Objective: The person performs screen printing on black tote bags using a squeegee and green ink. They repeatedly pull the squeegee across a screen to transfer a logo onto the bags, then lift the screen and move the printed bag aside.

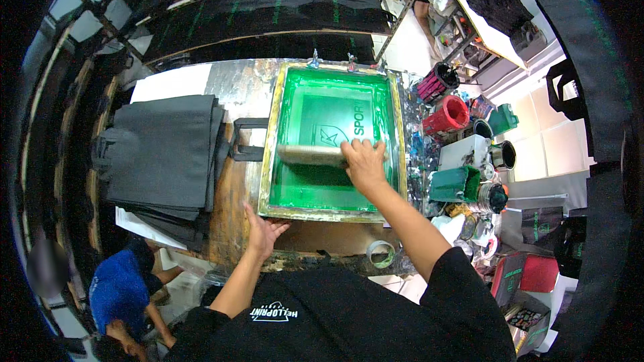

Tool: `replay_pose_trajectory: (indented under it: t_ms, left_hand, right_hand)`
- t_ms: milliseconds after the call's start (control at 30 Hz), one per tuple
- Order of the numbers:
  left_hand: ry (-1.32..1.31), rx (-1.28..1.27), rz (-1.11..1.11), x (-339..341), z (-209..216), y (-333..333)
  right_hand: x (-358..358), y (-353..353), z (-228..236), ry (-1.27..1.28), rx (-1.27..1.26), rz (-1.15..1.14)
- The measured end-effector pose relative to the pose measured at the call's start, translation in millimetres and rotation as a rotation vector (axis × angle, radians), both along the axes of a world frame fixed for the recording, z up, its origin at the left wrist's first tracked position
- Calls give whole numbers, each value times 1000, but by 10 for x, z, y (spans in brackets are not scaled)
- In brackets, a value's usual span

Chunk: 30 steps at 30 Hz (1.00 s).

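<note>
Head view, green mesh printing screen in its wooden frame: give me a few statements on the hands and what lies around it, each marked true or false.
1. The right hand grips the long grey squeegee on the green mesh printing screen. True.
2. The left hand lies on the stack of dark fabric bags. False: it rests at the near left corner of the wooden frame, apart from the stack.
3. The dark bags are stacked to the left of the frame. True.
4. The roll of tape sits on the mesh. False: it lies on the table's near edge, outside the frame.
5. The red ink tub stands left of the screen. False: it stands on the right, among other pots.
</note>
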<state>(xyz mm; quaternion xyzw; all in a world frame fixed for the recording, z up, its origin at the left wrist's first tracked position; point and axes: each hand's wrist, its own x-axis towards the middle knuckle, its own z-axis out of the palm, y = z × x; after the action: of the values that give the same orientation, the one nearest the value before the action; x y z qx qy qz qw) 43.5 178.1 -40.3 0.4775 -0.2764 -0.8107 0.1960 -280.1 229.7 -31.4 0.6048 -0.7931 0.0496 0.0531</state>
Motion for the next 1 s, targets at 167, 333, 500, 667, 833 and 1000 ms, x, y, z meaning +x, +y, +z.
replay_pose_trajectory:
  t_ms: [167,333,500,667,833,1000]
  left_hand:
    - [12,51,11,23,13,-17]
    - [2,86,-26,57,-34,-31]
    - [27,94,-39,73,-91,-54]
    - [-142,108,-105,44,-299,-97]
    - [-235,215,-211,121,-453,-292]
    - [-553,205,-723,150,-231,-708]
  right_hand:
    - [-569,-732,-76,16,-18,-8]
    - [-1114,-1368,-128,29,16,-16]
    - [-1538,-1816,-302,97,4,-56]
    - [-1833,-2075,-178,-10,116,-13]
    - [-1861,-2056,57,-15,110,-29]
    - [-1766,-1898,-90,59,-5,-53]
